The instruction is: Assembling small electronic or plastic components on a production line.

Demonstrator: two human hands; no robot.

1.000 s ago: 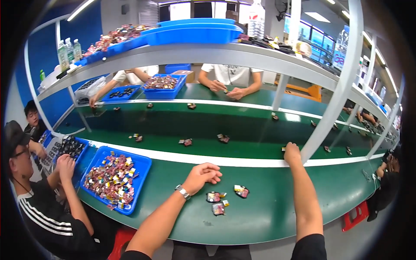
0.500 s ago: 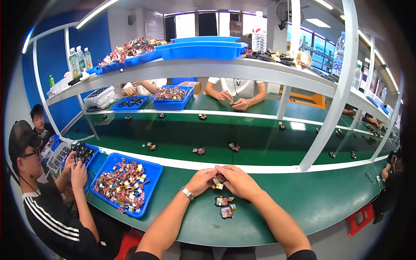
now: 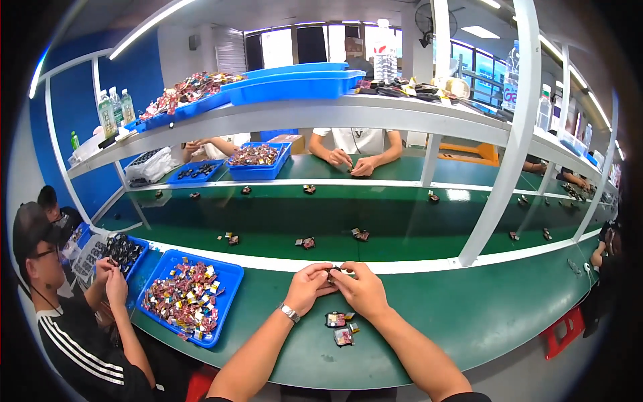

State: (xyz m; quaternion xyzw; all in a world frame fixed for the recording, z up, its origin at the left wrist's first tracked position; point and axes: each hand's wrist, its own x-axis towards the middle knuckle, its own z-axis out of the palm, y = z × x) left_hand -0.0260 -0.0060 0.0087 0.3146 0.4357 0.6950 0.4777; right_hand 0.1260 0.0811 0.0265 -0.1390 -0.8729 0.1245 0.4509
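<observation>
Both my hands meet above the near bench, fingers closed round a small dark electronic part [image 3: 333, 272]. My left hand [image 3: 308, 289], with a metal watch on its wrist, pinches it from the left. From the other side, thumb and fingers of my right hand [image 3: 364, 288] press on it. Most of the part is hidden by the fingers. Just below the hands lie two similar small electronic assemblies, one upper [image 3: 335, 319] and one lower [image 3: 343, 337], each a dark casing with a reddish piece and a white-yellow tab beside it.
Left of my arm stands a blue tray [image 3: 234, 281] heaped with reddish pieces. A co-worker [image 3: 80, 328] sits beyond it. A white-edged green belt [image 3: 281, 216] carrying scattered parts runs ahead, under a shelf [image 3: 281, 118]. A slanted white post [image 3: 499, 181] rises at right.
My fingers have shifted round the part, and the reddish piece and white tab that showed between them are now hidden. The whole view has moved slightly.
</observation>
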